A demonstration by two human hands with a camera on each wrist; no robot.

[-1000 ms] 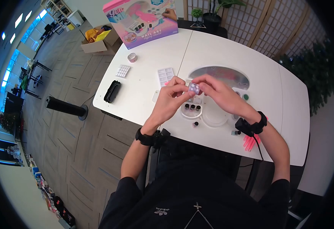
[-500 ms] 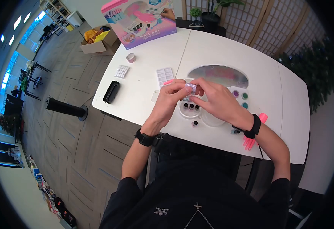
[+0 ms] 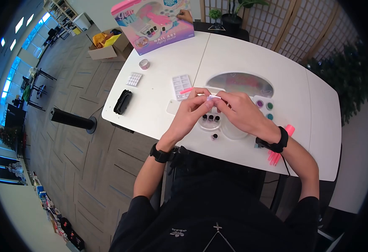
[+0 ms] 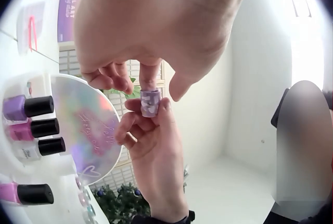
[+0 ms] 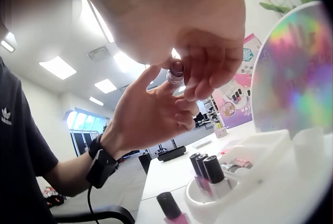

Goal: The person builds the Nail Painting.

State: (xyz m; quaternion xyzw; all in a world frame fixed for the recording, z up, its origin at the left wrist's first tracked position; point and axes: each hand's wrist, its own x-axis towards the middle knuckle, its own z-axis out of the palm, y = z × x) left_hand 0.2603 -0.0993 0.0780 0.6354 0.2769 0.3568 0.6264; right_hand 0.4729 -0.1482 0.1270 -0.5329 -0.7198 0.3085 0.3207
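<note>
A small lilac roll with a white pattern sits around a straight finger of my left hand, like a sleeve. In the left wrist view, the left thumb stands apart from it. My right hand pinches the roll between thumb and fingers. The right wrist view shows the fingertip inside the roll's round opening. Both hands are held up over the white nail art station. Below them stand several black-capped nail polish bottles in its holder.
A single polish bottle stands near the table's front edge. Behind the hands rises a holographic oval panel. A white compartment tray lies to the left. Pink plastic fingers lie below the right wrist. The product box stands at the back.
The lilac roll has turned; its patterned side no longer faces the head view. My right hand has shifted slightly and its fingers have drawn in closer around the roll.
</note>
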